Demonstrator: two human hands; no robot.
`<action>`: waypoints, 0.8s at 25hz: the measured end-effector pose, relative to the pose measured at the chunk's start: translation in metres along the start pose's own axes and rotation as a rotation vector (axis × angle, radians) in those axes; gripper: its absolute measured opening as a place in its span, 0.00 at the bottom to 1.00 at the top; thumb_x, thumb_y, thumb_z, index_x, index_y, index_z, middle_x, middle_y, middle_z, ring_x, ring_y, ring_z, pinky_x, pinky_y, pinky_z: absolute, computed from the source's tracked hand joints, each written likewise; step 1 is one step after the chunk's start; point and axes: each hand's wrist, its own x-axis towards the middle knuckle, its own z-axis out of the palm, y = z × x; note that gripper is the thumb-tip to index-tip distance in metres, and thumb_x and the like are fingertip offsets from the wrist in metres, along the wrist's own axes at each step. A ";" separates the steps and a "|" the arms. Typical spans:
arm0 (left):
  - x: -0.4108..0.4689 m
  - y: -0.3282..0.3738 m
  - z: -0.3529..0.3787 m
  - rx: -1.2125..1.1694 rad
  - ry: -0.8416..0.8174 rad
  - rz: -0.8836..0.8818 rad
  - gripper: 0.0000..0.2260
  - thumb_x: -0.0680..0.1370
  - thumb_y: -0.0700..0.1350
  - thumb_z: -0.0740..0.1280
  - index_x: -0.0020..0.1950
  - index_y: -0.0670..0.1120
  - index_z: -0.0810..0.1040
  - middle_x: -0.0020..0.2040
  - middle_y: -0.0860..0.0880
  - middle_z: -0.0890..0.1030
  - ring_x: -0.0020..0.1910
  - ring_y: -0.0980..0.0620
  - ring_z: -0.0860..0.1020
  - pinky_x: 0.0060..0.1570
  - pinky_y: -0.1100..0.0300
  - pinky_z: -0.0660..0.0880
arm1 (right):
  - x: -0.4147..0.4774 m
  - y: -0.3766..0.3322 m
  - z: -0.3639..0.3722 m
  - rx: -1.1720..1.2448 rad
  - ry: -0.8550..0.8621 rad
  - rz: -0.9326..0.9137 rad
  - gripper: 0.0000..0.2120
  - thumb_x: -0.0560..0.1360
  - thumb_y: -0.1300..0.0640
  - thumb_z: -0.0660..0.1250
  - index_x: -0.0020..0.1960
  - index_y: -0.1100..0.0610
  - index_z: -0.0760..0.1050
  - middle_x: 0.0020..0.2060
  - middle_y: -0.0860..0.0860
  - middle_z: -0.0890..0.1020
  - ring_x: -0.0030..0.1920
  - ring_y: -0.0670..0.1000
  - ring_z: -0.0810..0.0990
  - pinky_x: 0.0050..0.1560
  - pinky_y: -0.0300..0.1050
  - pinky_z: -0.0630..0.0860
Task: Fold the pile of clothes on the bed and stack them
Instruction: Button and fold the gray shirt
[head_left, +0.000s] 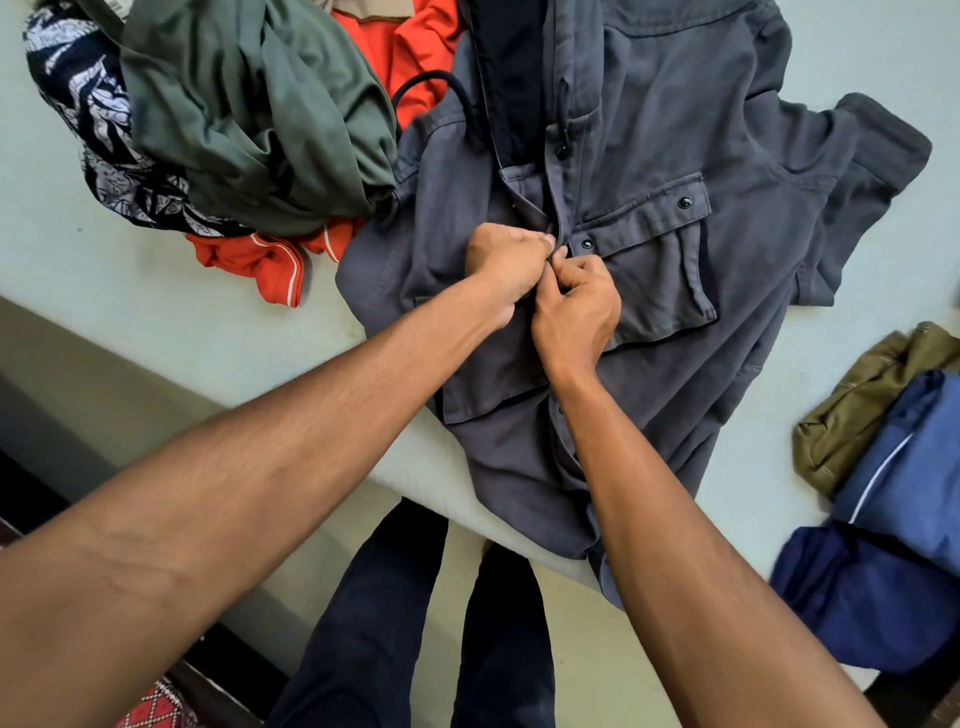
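Three folded garments make a stack at the right edge of the bed (182, 312): an olive piece (857, 410) farthest in, a blue one (909, 467) overlapping it, and a navy one (857, 597) nearest the near edge. At the far left corner sits the unfolded pile (234, 171): a green top (249, 104) heaped over a black-and-white patterned cloth (98, 130), with an orange garment (260, 260) showing beneath and behind it. A black cord (431, 78) loops out where the pile meets the shirt.

The grey shirt (701, 130) lies front-up across the middle of the bed, collar toward the far edge, one sleeve bunched toward the right edge and the hem hanging over the near edge. Its left side touches the pile. A flap pocket (654, 270) with dark snaps lies just beside the hands.

Both arms reach forward, bare, and meet at the shirt's front opening. The left hand (506, 265) is curled knuckles-up, fingers pinching the opening's edge. The right hand (576, 306) touches it, thumb and fingers pinching the opposite edge at the same spot. Whatever sits between the fingertips is hidden. Dark trousers (374, 597) stand against the near edge.
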 end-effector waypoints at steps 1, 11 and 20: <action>0.001 -0.001 -0.001 0.017 0.004 0.015 0.06 0.76 0.40 0.73 0.39 0.48 0.84 0.34 0.51 0.82 0.33 0.57 0.79 0.33 0.66 0.77 | 0.001 0.002 -0.002 -0.006 -0.022 -0.009 0.17 0.79 0.53 0.67 0.32 0.56 0.77 0.33 0.49 0.75 0.32 0.47 0.73 0.36 0.42 0.64; -0.022 -0.007 -0.031 0.559 -0.070 0.447 0.09 0.76 0.47 0.71 0.54 0.49 0.86 0.50 0.51 0.87 0.50 0.53 0.83 0.52 0.59 0.78 | -0.024 -0.012 -0.053 0.020 -0.181 0.090 0.09 0.76 0.57 0.73 0.56 0.55 0.86 0.46 0.46 0.87 0.47 0.41 0.84 0.51 0.41 0.80; 0.012 0.026 -0.063 0.388 -0.032 0.249 0.14 0.77 0.39 0.66 0.62 0.48 0.81 0.42 0.50 0.86 0.46 0.52 0.85 0.55 0.52 0.80 | 0.052 -0.085 -0.047 -0.205 -0.142 0.231 0.19 0.73 0.41 0.72 0.59 0.50 0.84 0.47 0.45 0.86 0.53 0.49 0.83 0.58 0.49 0.78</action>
